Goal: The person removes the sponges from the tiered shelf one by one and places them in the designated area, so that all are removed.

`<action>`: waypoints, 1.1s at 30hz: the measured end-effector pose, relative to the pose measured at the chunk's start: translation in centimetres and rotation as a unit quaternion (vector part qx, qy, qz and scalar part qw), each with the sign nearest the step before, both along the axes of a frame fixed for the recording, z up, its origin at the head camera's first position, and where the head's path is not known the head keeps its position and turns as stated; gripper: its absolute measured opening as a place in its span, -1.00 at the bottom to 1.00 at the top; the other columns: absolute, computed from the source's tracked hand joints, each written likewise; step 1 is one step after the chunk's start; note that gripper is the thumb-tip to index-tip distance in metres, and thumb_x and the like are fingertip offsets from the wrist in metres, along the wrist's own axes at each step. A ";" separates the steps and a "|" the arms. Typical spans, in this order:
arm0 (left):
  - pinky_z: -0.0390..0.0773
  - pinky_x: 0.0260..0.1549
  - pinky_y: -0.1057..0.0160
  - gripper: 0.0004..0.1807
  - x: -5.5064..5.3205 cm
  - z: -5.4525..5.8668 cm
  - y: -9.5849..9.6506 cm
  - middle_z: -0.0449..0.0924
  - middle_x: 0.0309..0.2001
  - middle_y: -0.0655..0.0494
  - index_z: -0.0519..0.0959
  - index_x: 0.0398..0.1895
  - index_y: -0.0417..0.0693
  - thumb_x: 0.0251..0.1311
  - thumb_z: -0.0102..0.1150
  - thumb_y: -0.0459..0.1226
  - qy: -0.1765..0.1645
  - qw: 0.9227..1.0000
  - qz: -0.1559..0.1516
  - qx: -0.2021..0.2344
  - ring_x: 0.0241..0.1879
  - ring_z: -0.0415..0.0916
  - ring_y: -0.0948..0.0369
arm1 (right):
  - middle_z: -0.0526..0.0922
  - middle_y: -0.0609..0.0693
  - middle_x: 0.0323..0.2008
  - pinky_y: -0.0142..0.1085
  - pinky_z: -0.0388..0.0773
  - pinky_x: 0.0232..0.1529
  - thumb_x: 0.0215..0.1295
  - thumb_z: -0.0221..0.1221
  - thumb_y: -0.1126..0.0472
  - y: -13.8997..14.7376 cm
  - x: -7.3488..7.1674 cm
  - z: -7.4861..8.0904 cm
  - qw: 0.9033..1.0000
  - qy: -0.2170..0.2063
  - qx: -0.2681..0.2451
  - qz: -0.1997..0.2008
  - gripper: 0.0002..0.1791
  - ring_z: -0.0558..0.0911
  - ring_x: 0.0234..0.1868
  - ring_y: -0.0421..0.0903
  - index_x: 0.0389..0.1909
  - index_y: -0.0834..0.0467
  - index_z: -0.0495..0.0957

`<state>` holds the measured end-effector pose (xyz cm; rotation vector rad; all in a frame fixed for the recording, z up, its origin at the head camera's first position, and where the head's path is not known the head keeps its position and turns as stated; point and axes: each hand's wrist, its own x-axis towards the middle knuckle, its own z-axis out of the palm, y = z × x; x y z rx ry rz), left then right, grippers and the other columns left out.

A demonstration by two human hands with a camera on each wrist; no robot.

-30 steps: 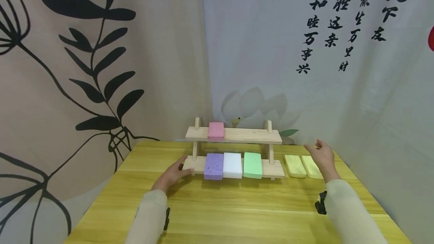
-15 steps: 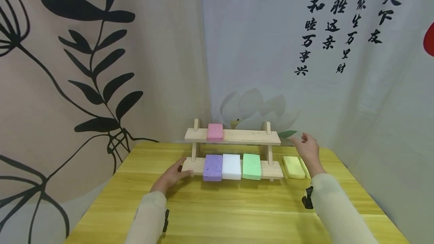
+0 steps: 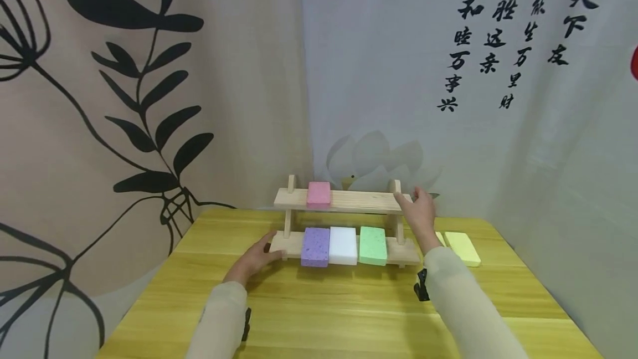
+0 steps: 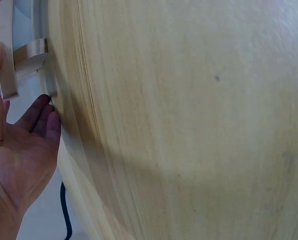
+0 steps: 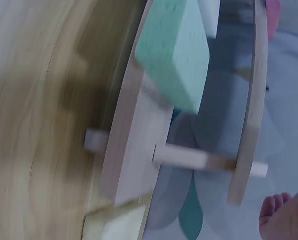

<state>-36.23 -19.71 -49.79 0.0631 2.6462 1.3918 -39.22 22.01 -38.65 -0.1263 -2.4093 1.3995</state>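
A two-tier wooden rack (image 3: 369,200) stands at the back of the table. A pink sponge (image 3: 319,195) sits on its upper board; purple (image 3: 315,247), white (image 3: 343,246) and green (image 3: 372,246) sponges stand side by side on the lower. My left hand (image 3: 251,262) grips the lower board's left end, thumb in front. At the upper board's right end is my right hand (image 3: 421,218), thumb extended and other fingers loosely curled, holding nothing visible. In the right wrist view a gap shows between that hand (image 5: 286,212) and the rack.
Two pale yellow sponges lie on the table right of the rack; the nearer-right one (image 3: 462,249) shows fully, the other (image 3: 440,238) is mostly hidden behind my right hand. A printed curtain (image 3: 249,98) hangs behind the wooden table (image 3: 324,314).
My right hand has moved left from over the yellow sponges to the right end of the rack's upper board. The left hand and the sponges have stayed in place.
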 end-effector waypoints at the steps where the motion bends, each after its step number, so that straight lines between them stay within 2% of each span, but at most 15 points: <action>1: 0.02 0.32 -0.36 -0.03 0.0 0.1 0.0 0.02 0.49 -0.35 -0.01 0.60 0.10 0.26 0.24 0.14 -0.001 1.000 0.000 0.000 0.46 -0.06 -0.30 | 0.26 0.35 0.36 0.12 0.28 0.32 0.41 0.15 -0.09 -0.6 -0.1 0.0 1.000 0.003 0.000 0.001 -0.14 0.27 0.37 0.27 0.50 0.34 0.07; 8: 0.02 0.31 -0.38 -0.03 -0.1 0.1 0.1 0.02 0.49 -0.35 -0.02 0.60 0.10 0.26 0.24 0.13 -0.005 1.000 0.003 0.002 0.45 -0.06 -0.31 | 0.27 0.29 0.35 0.11 0.30 0.31 0.36 0.18 -0.16 -4.9 -0.7 -0.4 1.000 -0.005 -0.002 0.022 -0.10 0.29 0.35 0.23 0.50 0.30 0.10; 15: 0.04 0.31 -0.38 -0.06 -0.2 0.1 -0.1 0.05 0.48 -0.35 -0.02 0.60 0.13 0.28 0.24 0.10 -0.007 1.000 0.007 0.002 0.45 -0.03 -0.31 | 0.35 0.30 0.28 0.08 0.34 0.27 0.30 0.23 -0.19 -9.4 -1.3 -1.0 0.999 0.001 0.038 0.024 -0.09 0.35 0.30 0.22 0.44 0.33 0.20; 22: 0.06 0.30 -0.37 -0.05 0.3 0.5 -0.1 0.03 0.48 -0.38 -0.02 0.60 0.07 0.29 0.24 0.09 -0.001 1.000 0.004 0.006 0.44 -0.03 -0.32 | 0.39 0.31 0.24 0.06 0.37 0.26 0.21 0.33 -0.16 -13.8 -1.2 -2.0 0.999 0.010 0.022 0.036 -0.06 0.37 0.28 0.23 0.42 0.35 0.25; 27: 0.05 0.31 -0.36 -0.05 0.5 0.3 -0.1 0.02 0.48 -0.37 -0.02 0.60 0.08 0.28 0.23 0.10 -0.003 1.000 0.004 0.009 0.45 -0.05 -0.31 | 0.38 0.30 0.26 0.04 0.37 0.26 0.20 0.33 -0.20 -16.3 -1.1 -2.4 0.999 0.007 0.029 0.033 -0.04 0.36 0.30 0.22 0.42 0.33 0.25; 33: 0.06 0.32 -0.35 -0.07 0.2 0.1 0.0 0.09 0.46 -0.38 0.00 0.60 0.09 0.29 0.23 0.09 0.003 1.000 0.004 0.009 0.44 0.01 -0.30 | 0.39 0.30 0.24 0.05 0.37 0.26 0.14 0.38 -0.19 -18.1 -1.1 -2.4 1.000 0.013 0.027 0.010 -0.02 0.36 0.28 0.24 0.42 0.31 0.27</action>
